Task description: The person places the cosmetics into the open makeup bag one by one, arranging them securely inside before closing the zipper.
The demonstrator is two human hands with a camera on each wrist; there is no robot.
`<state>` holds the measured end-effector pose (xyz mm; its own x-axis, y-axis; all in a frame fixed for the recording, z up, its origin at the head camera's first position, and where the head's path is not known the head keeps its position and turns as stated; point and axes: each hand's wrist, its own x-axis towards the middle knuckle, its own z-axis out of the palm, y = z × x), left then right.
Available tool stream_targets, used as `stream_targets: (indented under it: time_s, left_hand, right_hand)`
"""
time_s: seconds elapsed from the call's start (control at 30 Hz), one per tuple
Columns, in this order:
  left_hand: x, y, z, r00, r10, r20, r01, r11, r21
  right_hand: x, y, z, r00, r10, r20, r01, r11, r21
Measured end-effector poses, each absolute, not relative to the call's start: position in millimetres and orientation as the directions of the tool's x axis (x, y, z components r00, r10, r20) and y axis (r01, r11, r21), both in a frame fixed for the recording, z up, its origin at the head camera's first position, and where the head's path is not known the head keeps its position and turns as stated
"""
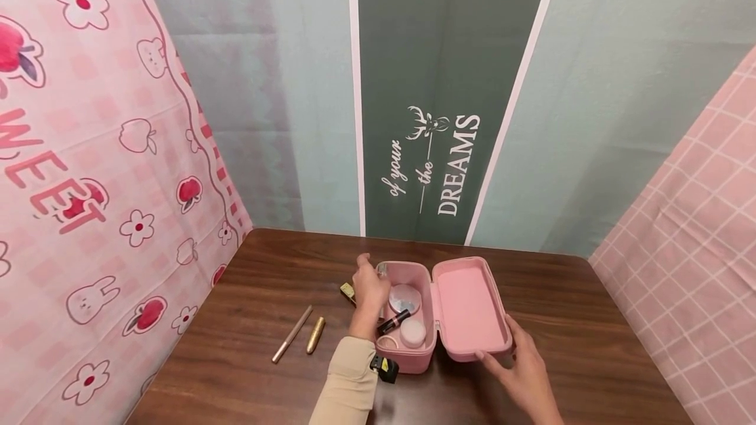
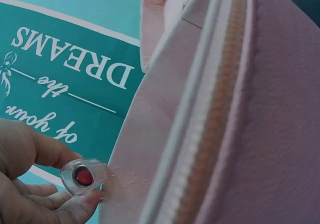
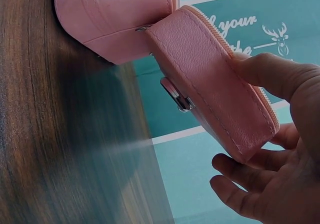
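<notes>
A pink zip-up cosmetic case point(image 1: 417, 363) stands with its lid point(image 1: 472, 307) swung out to the right. My left hand point(image 1: 371, 287) is at the case's far left corner. Its thumb and fingers pinch a small clear tube point(image 2: 84, 176) with a red centre at the case's inner wall. My right hand point(image 3: 280, 154) grips the lid's outer end, thumb on the zipper edge and fingers beneath. Inside the case lie a round clear compact point(image 1: 405, 298), a black lipstick tube point(image 1: 393, 323) and a white-lidded jar point(image 1: 413, 332). The left forearm hides part of the case's near left side.
On the brown wooden table point(image 1: 236, 346), left of the case, lie a slim gold pencil point(image 1: 292, 334) and a gold lipstick tube point(image 1: 315, 335). A gold-and-black item point(image 1: 347, 292) is partly behind the left hand. Printed fabric hangs behind the table and on both sides.
</notes>
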<state>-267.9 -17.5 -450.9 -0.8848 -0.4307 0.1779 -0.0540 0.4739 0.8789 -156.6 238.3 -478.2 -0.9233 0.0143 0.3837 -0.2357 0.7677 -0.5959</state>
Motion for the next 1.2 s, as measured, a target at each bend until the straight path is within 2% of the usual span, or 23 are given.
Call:
stream_targets:
  time_s: [0.27, 0.67, 0.77, 0.9, 1.03, 1.2]
  left_hand:
    - [-269.0, -14.4, -453.7, -0.869, -0.425, 0.252, -0.028, 0.551, 0.834]
    - [-270.1, -19.4, -455.1, -0.884, -0.406, 0.233, -0.039, 0.56, 0.828]
    - [-266.2, -23.2, -453.6, -0.907, -0.313, 0.28, 0.027, 0.622, 0.783]
    - [-255.1, -30.5, -444.2, -0.944, -0.105, 0.311, 0.121, 0.77, 0.627]
    - [-243.6, -37.8, -428.9, -0.98, 0.07, 0.188, 0.15, 0.877, 0.457]
    - [-236.3, -42.7, -418.0, -0.988, 0.152, 0.012, 0.144, 0.903, 0.404]
  right_hand:
    - [-155.2, 237.8, -475.3, -0.933, 0.02, 0.36, -0.212, 0.777, -0.593]
    - [-155.3, 237.2, -475.3, -0.927, 0.022, 0.375, -0.219, 0.779, -0.587]
    - [-154.9, 236.7, -475.2, -0.929, 0.018, 0.37, -0.219, 0.78, -0.587]
    - [-154.4, 236.2, -475.2, -0.929, 0.013, 0.37, -0.222, 0.78, -0.585]
    - [-155.0, 235.9, -475.7, -0.925, 0.016, 0.379, -0.225, 0.781, -0.582]
    - [-155.7, 236.2, -476.9, -0.916, 0.014, 0.4, -0.239, 0.782, -0.575]
